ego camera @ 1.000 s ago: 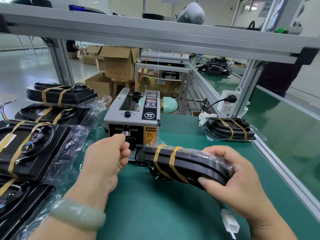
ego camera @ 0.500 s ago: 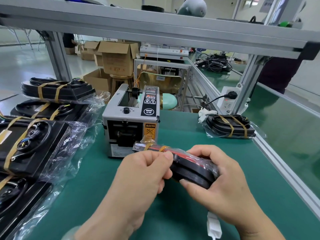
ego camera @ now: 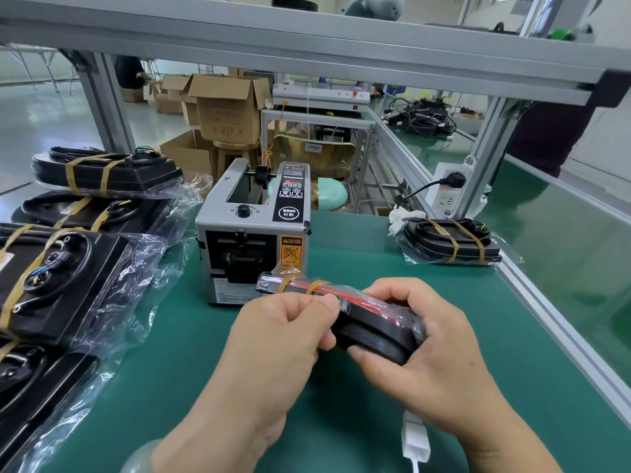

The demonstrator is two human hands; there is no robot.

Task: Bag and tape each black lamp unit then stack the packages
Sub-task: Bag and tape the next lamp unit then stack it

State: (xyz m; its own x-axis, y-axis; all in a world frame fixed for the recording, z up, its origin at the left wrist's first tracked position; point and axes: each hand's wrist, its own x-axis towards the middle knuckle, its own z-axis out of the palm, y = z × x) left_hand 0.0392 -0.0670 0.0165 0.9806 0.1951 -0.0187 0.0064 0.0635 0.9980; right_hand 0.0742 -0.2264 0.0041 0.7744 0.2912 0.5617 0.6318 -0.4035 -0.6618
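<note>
Bagged lamp unit (ego camera: 374, 331) is pointing away-left. Right hand (ego camera: 440, 360) is gripping its near end; left hand (ego camera: 280, 339) is pinching it mid-length.

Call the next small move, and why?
Likely press the left hand down and around the bagged lamp to seal it there: two tape bands already bind its far end, the near part shows none, and the right hand holds it steady.

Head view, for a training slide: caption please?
Left hand and right hand grip a bagged black lamp unit in front of the tape dispenser; taped packages lie left.
</note>
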